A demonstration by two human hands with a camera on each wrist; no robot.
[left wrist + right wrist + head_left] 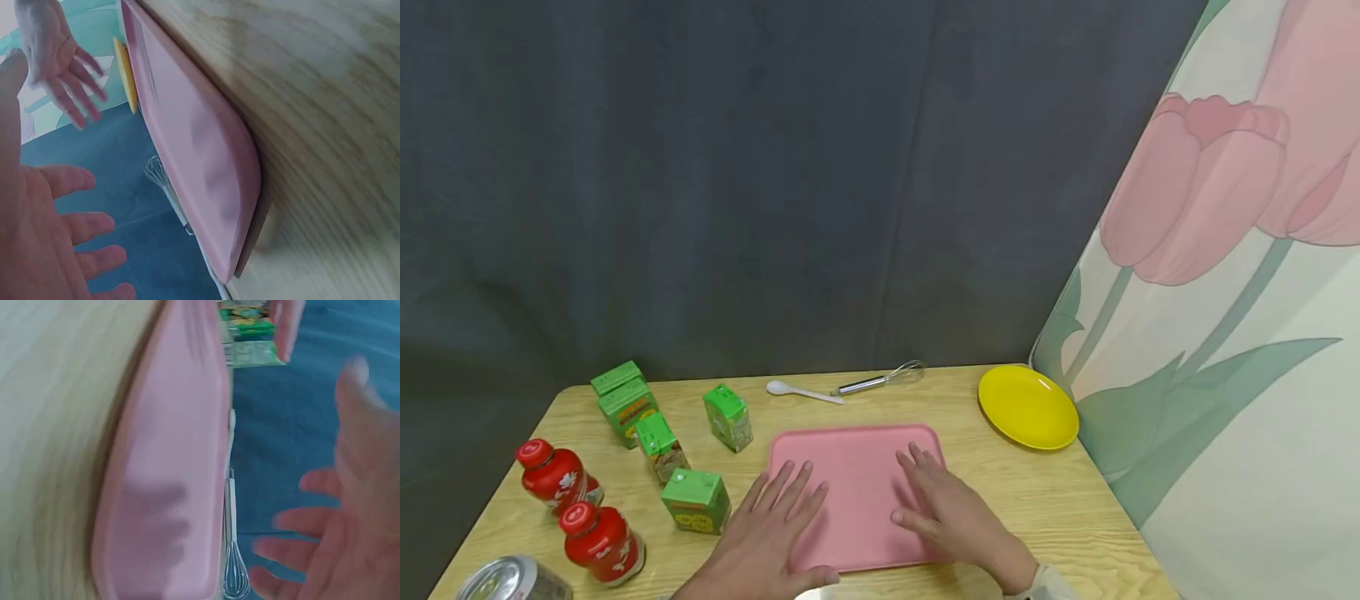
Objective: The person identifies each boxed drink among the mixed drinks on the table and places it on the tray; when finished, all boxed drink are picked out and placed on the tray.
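Observation:
A pink rectangular tray point(857, 500) lies flat on the wooden table, its inside bare. My left hand point(767, 533) hovers over the tray's left edge, palm down with the fingers spread. Over the right part of the tray is my right hand point(951, 517), its fingers loosely extended. Neither hand holds anything. In the left wrist view the left fingers point(87, 228) stand apart from the tray point(187, 131). The right wrist view shows the shadow of the right hand point(337, 531) falling on the tray point(162, 475).
Left of the tray stand several green boxes point(696, 500), two red bottles point(602, 542) and a metal can point(512, 579). Behind it lie a white spoon point(805, 392) and a whisk point(880, 381). A yellow plate point(1028, 407) sits at the back right, by the tulip-patterned curtain point(1217, 333).

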